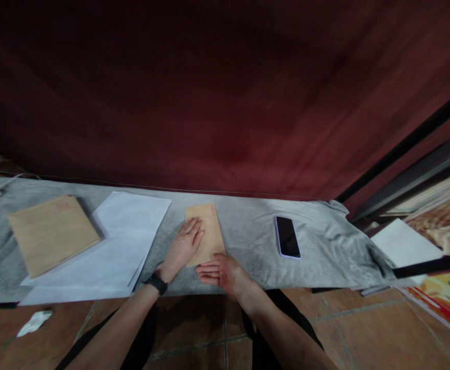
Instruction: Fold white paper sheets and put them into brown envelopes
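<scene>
A brown paper envelope (pixel 211 232) with small red print at its far right corner lies on the grey cloth in front of me. My left hand (pixel 184 242) rests flat on the envelope's left part, fingers stretched out; a dark watch band circles that wrist. At the envelope's near right corner is my right hand (pixel 221 272), palm partly turned up and fingers extended, with nothing seen in it. Left of my hands, a stack of brown envelopes (pixel 55 234) lies partly over white paper sheets (pixel 132 226).
The grey cloth (pixel 248 231) covers a narrow bench. A phone (pixel 287 236) lies to the right. Behind the bench hangs a dark red curtain (pixel 225 103). A white square item (pixel 406 242) is at far right, and a white scrap (pixel 34 322) lies on the tiled floor.
</scene>
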Available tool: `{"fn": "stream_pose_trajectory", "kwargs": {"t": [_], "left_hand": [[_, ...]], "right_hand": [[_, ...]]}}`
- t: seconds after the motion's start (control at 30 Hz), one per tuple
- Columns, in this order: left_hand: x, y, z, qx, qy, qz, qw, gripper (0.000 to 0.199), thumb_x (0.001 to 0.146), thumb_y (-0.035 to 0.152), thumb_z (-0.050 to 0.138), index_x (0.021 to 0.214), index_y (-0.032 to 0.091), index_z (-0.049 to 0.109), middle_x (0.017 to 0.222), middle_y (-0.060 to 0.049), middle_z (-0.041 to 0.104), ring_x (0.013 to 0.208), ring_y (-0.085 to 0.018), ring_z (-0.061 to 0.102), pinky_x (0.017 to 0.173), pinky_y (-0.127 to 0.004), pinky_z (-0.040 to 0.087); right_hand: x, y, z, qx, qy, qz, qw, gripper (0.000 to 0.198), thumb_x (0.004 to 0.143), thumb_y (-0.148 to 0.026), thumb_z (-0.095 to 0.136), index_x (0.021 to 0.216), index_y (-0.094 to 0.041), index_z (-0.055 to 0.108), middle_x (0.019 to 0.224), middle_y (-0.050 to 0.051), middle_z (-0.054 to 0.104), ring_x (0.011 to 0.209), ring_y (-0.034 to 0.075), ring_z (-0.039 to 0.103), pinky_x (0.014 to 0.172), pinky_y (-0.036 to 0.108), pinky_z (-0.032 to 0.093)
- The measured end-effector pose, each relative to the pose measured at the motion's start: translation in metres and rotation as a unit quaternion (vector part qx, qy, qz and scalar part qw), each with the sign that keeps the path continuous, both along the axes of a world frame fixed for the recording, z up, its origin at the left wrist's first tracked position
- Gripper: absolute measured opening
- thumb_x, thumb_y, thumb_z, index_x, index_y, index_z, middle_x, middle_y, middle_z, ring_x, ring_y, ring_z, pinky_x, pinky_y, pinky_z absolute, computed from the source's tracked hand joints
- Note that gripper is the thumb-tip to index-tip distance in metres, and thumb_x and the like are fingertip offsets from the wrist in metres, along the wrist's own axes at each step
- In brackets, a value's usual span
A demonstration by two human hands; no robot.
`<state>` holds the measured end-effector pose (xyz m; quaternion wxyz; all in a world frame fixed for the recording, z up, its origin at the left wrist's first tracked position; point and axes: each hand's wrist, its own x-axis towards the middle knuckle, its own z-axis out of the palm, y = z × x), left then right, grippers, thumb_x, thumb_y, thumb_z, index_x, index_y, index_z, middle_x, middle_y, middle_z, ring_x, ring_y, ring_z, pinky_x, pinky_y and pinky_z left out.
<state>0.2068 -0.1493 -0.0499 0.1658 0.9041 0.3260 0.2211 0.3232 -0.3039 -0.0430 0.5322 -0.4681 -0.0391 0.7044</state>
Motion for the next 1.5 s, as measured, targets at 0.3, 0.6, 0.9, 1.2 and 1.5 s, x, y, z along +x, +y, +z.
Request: {"fn": "stream_pose_trajectory", "kwargs": {"t": [0.3, 0.6, 0.9, 1.2, 1.5], "left_hand": [[0.057, 0.063, 0.000, 0.021, 0.148, -0.056, 0.987, 0.058, 0.103, 0.040, 0.027, 0.155, 0.018, 0.040, 0.163, -0.009, 0.038, 0.153, -0.026, 0.029, 0.124, -0.049, 0.020], [0.033, 0.017, -0.008, 0.057, 0.180, -0.166, 0.968, 0.055, 0.106, 0.041, 0.022, 0.159, 0.028, 0.032, 0.167, 0.000, 0.030, 0.156, -0.018, 0.021, 0.126, -0.041, 0.011], [0.012, -0.017, -0.006, 0.068, 0.184, -0.215, 0.957, 0.055, 0.105, 0.032, 0.030, 0.160, 0.024, 0.027, 0.168, -0.004, 0.027, 0.156, -0.018, 0.018, 0.127, -0.041, 0.011], [-0.004, -0.055, 0.004, 0.097, 0.151, -0.221, 0.959, 0.057, 0.104, 0.052, 0.037, 0.154, 0.027, 0.040, 0.167, -0.009, 0.028, 0.156, -0.021, 0.020, 0.127, -0.045, 0.008], [-0.011, -0.079, 0.009, 0.080, 0.171, -0.230, 0.955, 0.073, 0.101, 0.064, 0.033, 0.157, 0.018, 0.033, 0.166, -0.013, 0.030, 0.157, -0.021, 0.018, 0.127, -0.042, 0.005]], "right_hand": [[0.013, 0.005, 0.000, 0.000, 0.046, 0.076, 0.996, 0.059, 0.101, -0.038, 0.026, 0.095, -0.002, 0.072, 0.096, 0.023, 0.076, 0.086, 0.025, 0.075, 0.102, 0.045, 0.051], [0.023, 0.008, 0.007, -0.012, 0.080, 0.156, 0.984, 0.079, 0.102, -0.052, 0.015, 0.106, 0.004, 0.070, 0.095, 0.027, 0.075, 0.087, 0.028, 0.074, 0.098, 0.044, 0.051], [0.033, 0.005, 0.029, -0.010, 0.047, 0.178, 0.983, 0.069, 0.104, -0.051, 0.024, 0.084, -0.008, 0.073, 0.083, 0.019, 0.078, 0.069, 0.020, 0.073, 0.067, 0.030, 0.057], [0.059, 0.010, 0.032, 0.059, -0.007, -0.056, 0.997, 0.041, 0.100, -0.030, 0.044, 0.068, -0.017, 0.067, 0.071, 0.008, 0.075, 0.057, 0.012, 0.067, 0.062, 0.022, 0.055], [0.060, 0.014, 0.022, 0.068, -0.134, -0.102, 0.983, 0.024, 0.090, -0.028, 0.052, 0.078, -0.019, 0.070, 0.076, 0.006, 0.076, 0.064, 0.015, 0.067, 0.063, 0.026, 0.055]]}}
